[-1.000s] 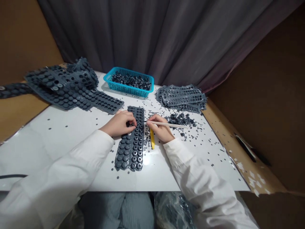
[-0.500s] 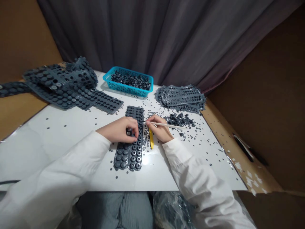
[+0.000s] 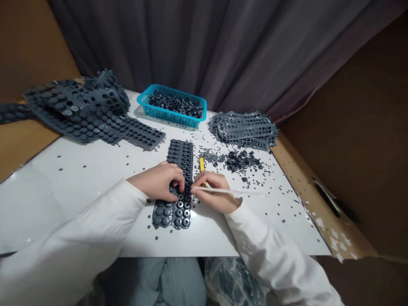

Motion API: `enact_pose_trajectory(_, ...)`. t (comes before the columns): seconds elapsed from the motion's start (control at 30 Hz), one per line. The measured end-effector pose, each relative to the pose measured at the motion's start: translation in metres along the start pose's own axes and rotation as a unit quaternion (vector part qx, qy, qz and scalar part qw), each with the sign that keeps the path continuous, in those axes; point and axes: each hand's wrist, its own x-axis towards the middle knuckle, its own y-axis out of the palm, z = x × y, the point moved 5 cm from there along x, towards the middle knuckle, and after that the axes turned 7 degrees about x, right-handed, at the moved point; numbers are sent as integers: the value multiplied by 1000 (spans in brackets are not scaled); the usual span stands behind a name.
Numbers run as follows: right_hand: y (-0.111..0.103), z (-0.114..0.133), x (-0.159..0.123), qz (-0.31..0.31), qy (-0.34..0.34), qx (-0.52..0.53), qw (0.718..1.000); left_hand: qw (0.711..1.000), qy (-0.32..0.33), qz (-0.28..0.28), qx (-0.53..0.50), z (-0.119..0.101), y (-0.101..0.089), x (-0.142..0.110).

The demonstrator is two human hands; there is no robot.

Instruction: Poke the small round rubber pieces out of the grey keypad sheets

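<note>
A dark grey rubber strip point(image 3: 179, 163) studded with round buttons lies lengthwise on the white table point(image 3: 79, 178). My left hand point(image 3: 159, 181) presses on its near half, fingers curled onto the buttons. My right hand point(image 3: 213, 191) is closed round a thin pale stick point(image 3: 236, 192), whose tip touches the strip's right edge. A yellow tool point(image 3: 201, 163) lies flat just beyond my right hand, partly hidden by it.
A blue basket point(image 3: 172, 106) of loose rubber rings stands at the back. A heap of studded sheets point(image 3: 83, 110) fills the left, and emptied sheets point(image 3: 244, 129) are stacked at the right. Loose rings point(image 3: 240, 160) and small punched dots litter the table. Cardboard walls stand on both sides.
Both hands have slid toward me along the strip. The yellow tool, formerly under my right hand, now shows beyond it.
</note>
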Motion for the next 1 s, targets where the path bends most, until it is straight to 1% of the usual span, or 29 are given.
enact_pose_trajectory(0.07,12,6,-12,44,-28,-2,999,1000,-4,5,1,0,1,0)
enact_pose_trajectory(0.13,19,8,-20,61,-46,-6,997,1000,-3,10,-1,0,3,1)
enact_pose_trajectory(0.2,22,5,-23,56,-38,-6,998,1000,-1,15,-5,1,3,2)
enact_pose_trajectory(0.33,21,0,-24,47,1,-11,999,1000,6,12,-10,2,5,3)
enact_pose_trajectory(0.47,19,-2,-25,28,13,-1,1000,1000,6,4,-8,4,6,3)
enact_pose_trajectory(0.6,18,-6,-27,15,27,0,1000,1000,-4,15,-9,4,6,4)
enact_pose_trajectory(0.87,18,-6,-26,23,35,-9,999,999,-8,31,-8,3,6,4)
enact_pose_trajectory(1.0,19,-4,-26,26,27,-15,999,999,-9,34,-7,4,6,4)
